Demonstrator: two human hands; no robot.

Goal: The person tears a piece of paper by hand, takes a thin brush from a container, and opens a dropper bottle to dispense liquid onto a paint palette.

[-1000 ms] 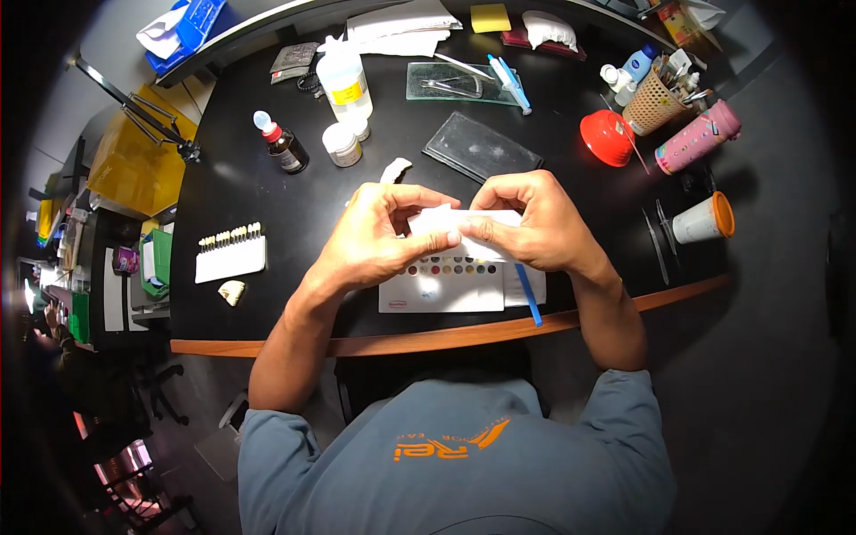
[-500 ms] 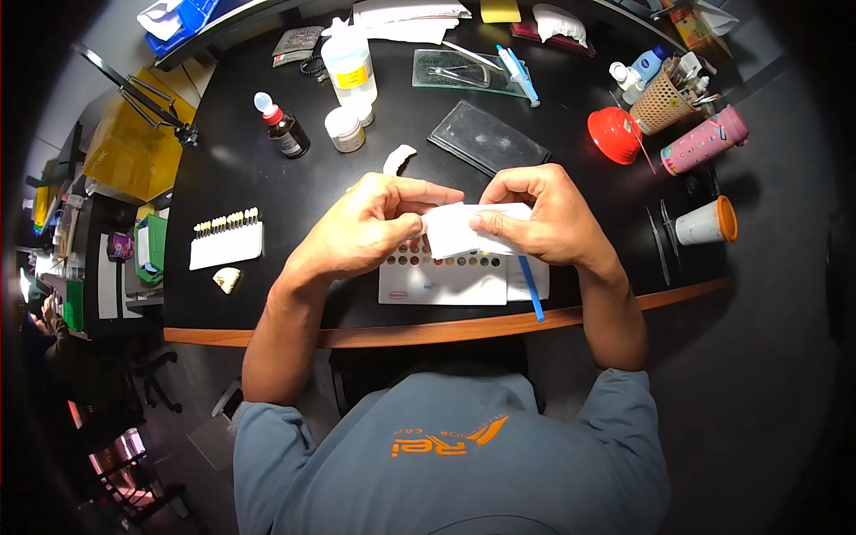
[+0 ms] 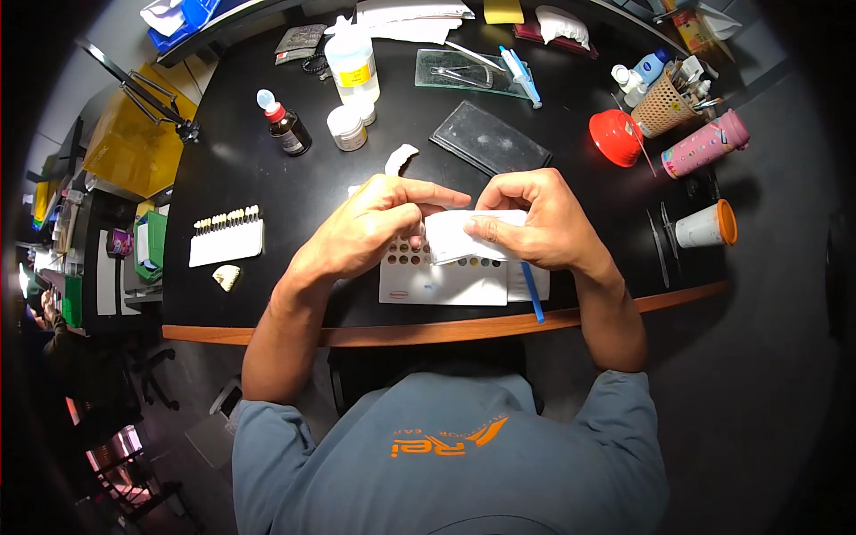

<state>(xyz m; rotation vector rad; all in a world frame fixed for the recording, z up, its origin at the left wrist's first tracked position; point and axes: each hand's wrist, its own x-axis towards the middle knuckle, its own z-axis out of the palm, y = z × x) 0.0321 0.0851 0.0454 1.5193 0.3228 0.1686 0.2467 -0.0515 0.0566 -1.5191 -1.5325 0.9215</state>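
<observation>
From the head camera, the only view that I have, I see the work in hand at a middle stage, by my judgement: the white tissue [image 3: 450,239] is already folded in layers, but it is not yet put down on anything. It is in the air above the colour sample card [image 3: 437,290], whose rows of round coloured spots it partly covers from me. My right hand [image 3: 546,223] holds it in a narrow pinch, with the thumb flat on the top face. My left hand [image 3: 361,227] is at its left edge, with the forefinger stretched out above it; whether these fingers also pinch the tissue, I cannot tell. Beside the card, the blue stick [image 3: 532,294] lies over a white pad [image 3: 540,283] and reaches to the wooden edge, with no hand on it. The tooth shade guide [image 3: 227,242], the small tooth model [image 3: 227,277] and the tweezers [image 3: 658,250] also lie on the black table [image 3: 241,187], apart from both hands. So the folding looks mostly done to me, while how much is left, the picture does not show.
</observation>
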